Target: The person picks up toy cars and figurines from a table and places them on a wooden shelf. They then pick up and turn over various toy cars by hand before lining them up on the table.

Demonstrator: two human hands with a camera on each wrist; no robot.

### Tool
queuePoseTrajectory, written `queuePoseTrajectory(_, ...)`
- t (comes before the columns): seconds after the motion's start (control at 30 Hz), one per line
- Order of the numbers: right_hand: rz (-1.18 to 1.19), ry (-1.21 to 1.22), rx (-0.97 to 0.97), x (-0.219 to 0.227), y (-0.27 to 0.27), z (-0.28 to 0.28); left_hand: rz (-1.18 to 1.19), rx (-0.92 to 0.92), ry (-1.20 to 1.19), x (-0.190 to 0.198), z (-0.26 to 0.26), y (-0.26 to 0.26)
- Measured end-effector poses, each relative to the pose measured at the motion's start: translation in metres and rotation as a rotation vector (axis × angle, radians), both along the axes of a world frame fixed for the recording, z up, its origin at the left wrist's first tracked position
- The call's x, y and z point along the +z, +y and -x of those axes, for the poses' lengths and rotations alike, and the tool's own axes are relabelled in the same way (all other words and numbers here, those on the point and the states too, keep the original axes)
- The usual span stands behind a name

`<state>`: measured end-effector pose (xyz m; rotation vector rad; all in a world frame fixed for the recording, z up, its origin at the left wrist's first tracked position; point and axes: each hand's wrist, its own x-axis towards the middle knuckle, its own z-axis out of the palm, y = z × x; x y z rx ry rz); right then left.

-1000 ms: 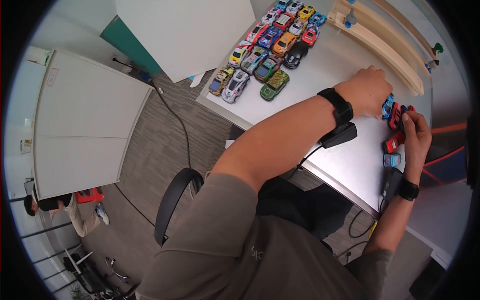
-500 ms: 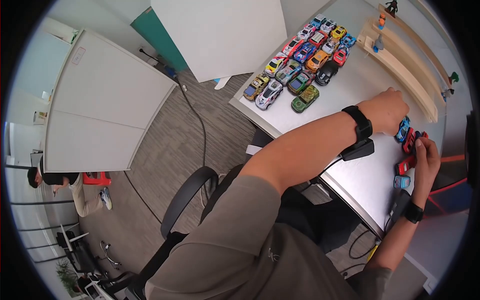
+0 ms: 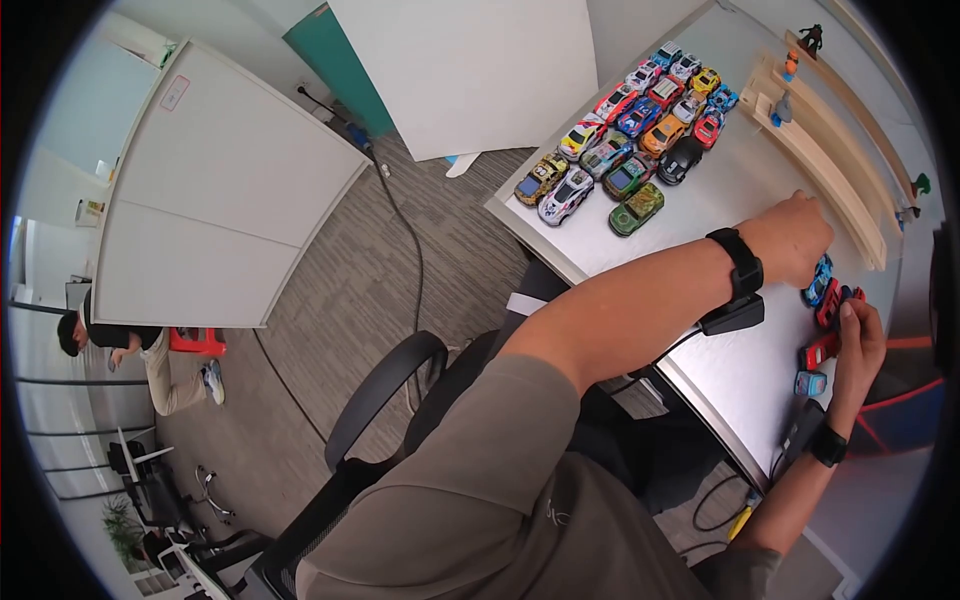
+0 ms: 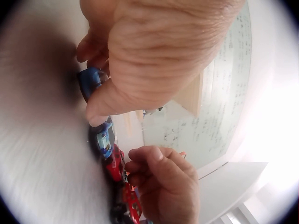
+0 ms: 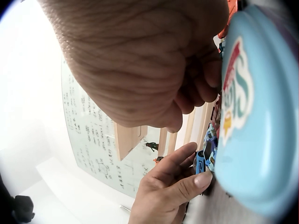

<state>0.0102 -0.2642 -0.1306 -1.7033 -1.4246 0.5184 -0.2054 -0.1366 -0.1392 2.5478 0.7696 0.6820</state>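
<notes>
In the left wrist view my left hand [image 4: 154, 56] pinches a blue toy car [image 4: 88, 84] between thumb and fingers, low over the tabletop. From the head view, the left hand [image 3: 795, 240] hides that car. A light blue patterned toy car [image 3: 820, 280] lies beside its fingers, followed by a red toy car [image 3: 828, 303]. My right hand [image 3: 862, 340] is right by the red car, fingers curled and thumb close to the index finger; I cannot tell if it grips anything. Near the right wrist are another red car [image 3: 820, 350] and a rounded light blue toy [image 3: 810, 383].
Several toy cars stand in rows at the table's far left, a green one [image 3: 637, 209] among them. A curved wooden rack [image 3: 830, 165] with small figures runs along the back edge. A white board [image 3: 470, 80] leans beyond the table, and a person [image 3: 130, 350] sits far left.
The head view has shifted, so table, cars and hands appear farther right and lower. Both hands stay close to the same cars, with little visible movement against them.
</notes>
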Motion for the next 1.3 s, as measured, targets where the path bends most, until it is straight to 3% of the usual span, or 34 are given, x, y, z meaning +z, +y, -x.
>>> queuePoseTrajectory(0.17, -0.022, 0.089, 0.040, -0.005, 0.001, -0.004, 0.000, 0.038, -0.036, -0.006, -0.003, -0.002)
queuePoseTrajectory(0.73, -0.023, 0.034, 0.043, -0.013, 0.002, -0.015, -0.062, 0.023, 0.020, -0.010, -0.007, 0.001)
queuePoseTrajectory(0.9, -0.005, 0.074, 0.041, -0.003, -0.003, -0.004, -0.088, 0.041, -0.020, -0.007, -0.006, -0.004)
queuePoseTrajectory(1.03, -0.060, 0.059, 0.051, -0.002, -0.003, 0.004, -0.107, -0.055, -0.047, -0.002, -0.004, -0.005)
queuePoseTrajectory(1.3, -0.045, 0.090, 0.005, 0.009, -0.003, 0.018, -0.055, 0.031, -0.041, -0.008, -0.008, -0.005)
